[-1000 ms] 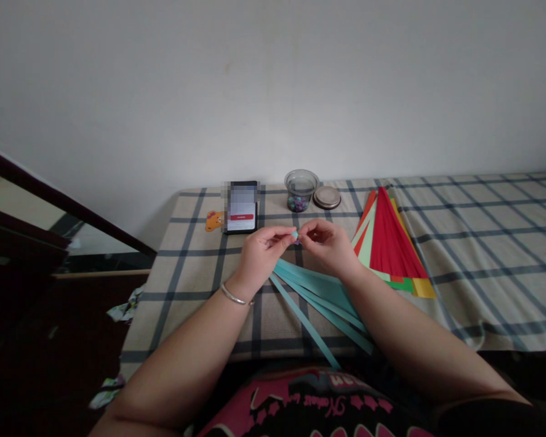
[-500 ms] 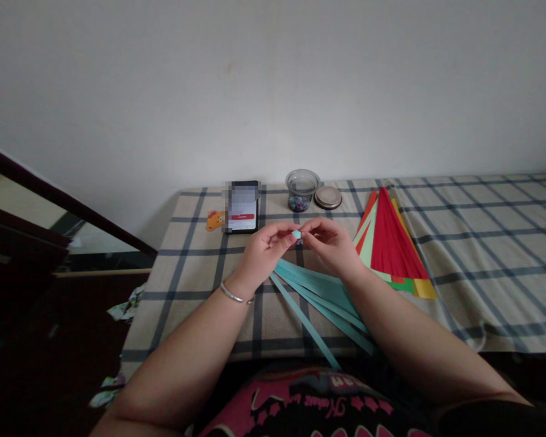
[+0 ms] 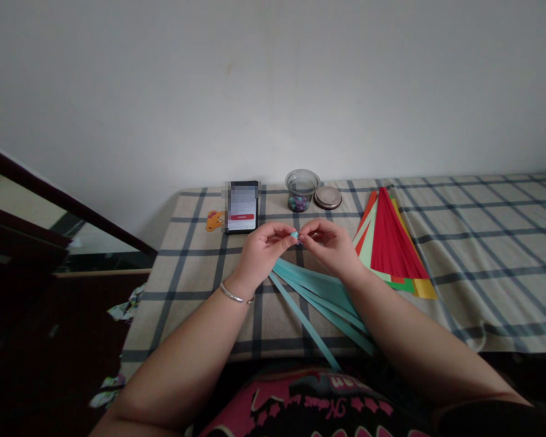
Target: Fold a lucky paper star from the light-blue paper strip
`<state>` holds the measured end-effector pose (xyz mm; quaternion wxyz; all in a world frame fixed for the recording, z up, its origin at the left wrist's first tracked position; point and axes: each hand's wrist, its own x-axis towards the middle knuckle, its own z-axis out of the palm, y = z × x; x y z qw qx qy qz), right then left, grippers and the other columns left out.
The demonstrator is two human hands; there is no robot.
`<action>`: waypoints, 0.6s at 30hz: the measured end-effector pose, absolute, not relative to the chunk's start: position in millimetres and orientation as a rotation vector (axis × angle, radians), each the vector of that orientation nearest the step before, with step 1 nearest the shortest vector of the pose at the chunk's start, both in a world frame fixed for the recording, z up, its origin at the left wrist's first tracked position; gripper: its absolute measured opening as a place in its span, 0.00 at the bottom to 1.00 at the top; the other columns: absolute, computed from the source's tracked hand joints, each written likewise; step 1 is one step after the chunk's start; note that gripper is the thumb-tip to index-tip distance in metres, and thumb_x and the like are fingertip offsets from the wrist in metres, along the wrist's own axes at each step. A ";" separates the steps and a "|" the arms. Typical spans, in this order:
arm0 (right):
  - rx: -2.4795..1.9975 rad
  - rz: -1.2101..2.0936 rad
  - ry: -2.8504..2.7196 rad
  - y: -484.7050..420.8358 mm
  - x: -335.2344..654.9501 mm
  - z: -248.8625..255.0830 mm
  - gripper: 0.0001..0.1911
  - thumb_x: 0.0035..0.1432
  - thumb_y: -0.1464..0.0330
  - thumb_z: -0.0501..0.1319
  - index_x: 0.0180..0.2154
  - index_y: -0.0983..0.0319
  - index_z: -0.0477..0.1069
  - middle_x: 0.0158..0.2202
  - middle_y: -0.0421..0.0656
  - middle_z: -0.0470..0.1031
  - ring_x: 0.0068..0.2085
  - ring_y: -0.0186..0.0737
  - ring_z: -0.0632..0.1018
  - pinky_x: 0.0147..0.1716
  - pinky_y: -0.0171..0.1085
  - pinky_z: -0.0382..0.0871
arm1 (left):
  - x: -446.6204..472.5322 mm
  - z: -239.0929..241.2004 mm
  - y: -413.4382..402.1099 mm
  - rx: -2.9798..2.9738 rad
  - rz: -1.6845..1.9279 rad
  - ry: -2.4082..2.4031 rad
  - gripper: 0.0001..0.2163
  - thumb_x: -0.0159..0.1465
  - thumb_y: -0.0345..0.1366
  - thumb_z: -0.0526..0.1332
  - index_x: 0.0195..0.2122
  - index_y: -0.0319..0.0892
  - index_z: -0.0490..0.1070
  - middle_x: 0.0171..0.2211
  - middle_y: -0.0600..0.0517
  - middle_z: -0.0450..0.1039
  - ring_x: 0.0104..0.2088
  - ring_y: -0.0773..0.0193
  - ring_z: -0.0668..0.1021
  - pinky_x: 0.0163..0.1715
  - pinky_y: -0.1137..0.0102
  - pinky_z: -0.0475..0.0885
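Between my two hands is a small folded piece of light-blue paper [image 3: 295,235], pinched at the fingertips. My left hand [image 3: 269,243] grips it from the left with thumb and forefinger. My right hand [image 3: 326,244] closes on its other side, thumb and finger pressed together at its edge. Below the hands, a fan of light-blue paper strips [image 3: 321,291] lies on the checked cloth, partly under my right forearm. The clear tub [image 3: 301,189] beyond my hands holds several small blue and purple pieces.
A round lid [image 3: 328,197] lies beside the tub. To the left stands a phone [image 3: 242,209] with a lit screen, near an orange bear figure [image 3: 215,221]. Red, green, orange and yellow paper strips [image 3: 395,243] fan out at the right. A wall [image 3: 273,91] rises behind the checked tablecloth [image 3: 191,255].
The folded light-blue paper has turned a little and shifted slightly left between my fingertips. My right fingers have moved slightly. The other objects stay where they were.
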<state>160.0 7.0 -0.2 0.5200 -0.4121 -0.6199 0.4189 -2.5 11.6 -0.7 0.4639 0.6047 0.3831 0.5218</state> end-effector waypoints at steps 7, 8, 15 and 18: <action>-1.001 0.987 -1.509 7.5 160.8 -1.6 0.14 0.52 0.56 0.65 0.29 0.61 0.72 0.28 0.41 0.74 0.29 0.34 0.74 0.29 0.35 0.68 | -2.3 1.5 10.5 1.439 1.277 0.939 0.14 0.52 0.43 0.70 0.33 0.39 0.75 0.31 0.50 0.78 0.33 0.65 0.80 0.38 0.68 0.77; -1.005 0.987 -1.509 7.8 160.8 -2.3 0.15 0.52 0.56 0.65 0.29 0.61 0.72 0.28 0.41 0.74 0.28 0.34 0.74 0.29 0.34 0.68 | -2.2 1.4 10.6 1.420 1.275 0.941 0.14 0.51 0.43 0.70 0.33 0.39 0.75 0.31 0.51 0.78 0.33 0.65 0.80 0.38 0.68 0.77; -1.005 0.977 -1.501 8.8 159.8 -4.1 0.15 0.52 0.56 0.65 0.30 0.61 0.72 0.28 0.42 0.75 0.28 0.34 0.74 0.28 0.34 0.68 | -2.1 -0.2 11.3 1.349 1.258 0.947 0.15 0.50 0.43 0.71 0.33 0.39 0.76 0.31 0.50 0.79 0.34 0.64 0.80 0.40 0.67 0.76; -1.011 0.961 -1.511 9.0 160.2 -4.0 0.15 0.52 0.56 0.65 0.29 0.61 0.73 0.28 0.42 0.75 0.28 0.34 0.74 0.27 0.34 0.68 | -2.2 -0.8 11.8 1.337 1.253 0.954 0.15 0.50 0.43 0.71 0.33 0.39 0.77 0.32 0.49 0.80 0.34 0.63 0.80 0.41 0.66 0.76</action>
